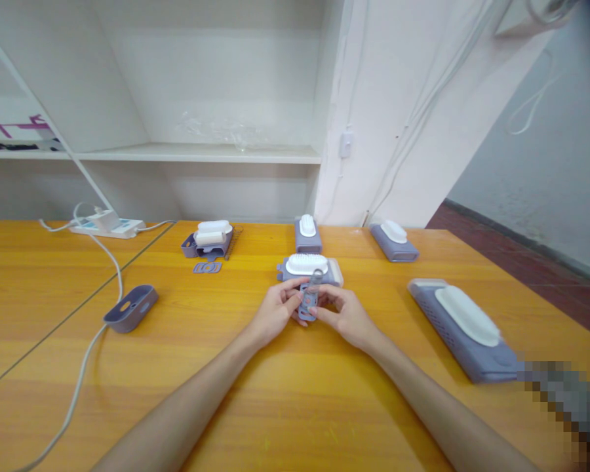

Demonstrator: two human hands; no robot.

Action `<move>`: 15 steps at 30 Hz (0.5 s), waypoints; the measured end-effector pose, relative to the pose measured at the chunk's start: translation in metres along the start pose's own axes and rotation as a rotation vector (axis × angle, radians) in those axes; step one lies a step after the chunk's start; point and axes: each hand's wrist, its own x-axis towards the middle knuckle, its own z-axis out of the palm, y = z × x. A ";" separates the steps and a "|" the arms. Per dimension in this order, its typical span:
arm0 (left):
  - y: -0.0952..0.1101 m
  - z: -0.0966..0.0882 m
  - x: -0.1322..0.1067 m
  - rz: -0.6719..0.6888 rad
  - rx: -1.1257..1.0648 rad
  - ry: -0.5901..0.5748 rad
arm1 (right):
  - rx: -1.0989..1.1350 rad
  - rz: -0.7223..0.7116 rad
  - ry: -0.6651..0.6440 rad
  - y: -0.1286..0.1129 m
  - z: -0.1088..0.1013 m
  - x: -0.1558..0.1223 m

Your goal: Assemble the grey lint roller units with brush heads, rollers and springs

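Note:
My left hand (278, 311) is closed, with thumb and fingers pinching the left side of a small grey-purple plate with cut-out holes (307, 307). From the other side my right hand (347, 314) is closed on the same plate, its thumb pressed near the lower edge. A metal coil spring (316, 278) stands up from the plate's upper end; whether it is hooked in, I cannot tell. Just beyond my fingers lies a grey-purple case with a white bristled brush (307, 264) on top.
At the back left sit a case with white pieces (212, 237), a loose spring (233, 244) and a flat plate (207, 267). An oval grey-purple shell (130, 308) rests on a cable (86, 360). More brush-topped cases stand at the back (308, 239), back right (394, 241) and right (465, 331). A power strip (122, 228) lies far left.

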 end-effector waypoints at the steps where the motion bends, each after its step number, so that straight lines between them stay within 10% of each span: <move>1: 0.001 0.000 0.000 -0.003 -0.007 -0.008 | 0.015 0.004 0.003 -0.001 0.000 0.000; 15: 0.005 -0.004 -0.002 -0.007 -0.058 -0.060 | 0.135 0.072 0.050 -0.002 0.001 0.002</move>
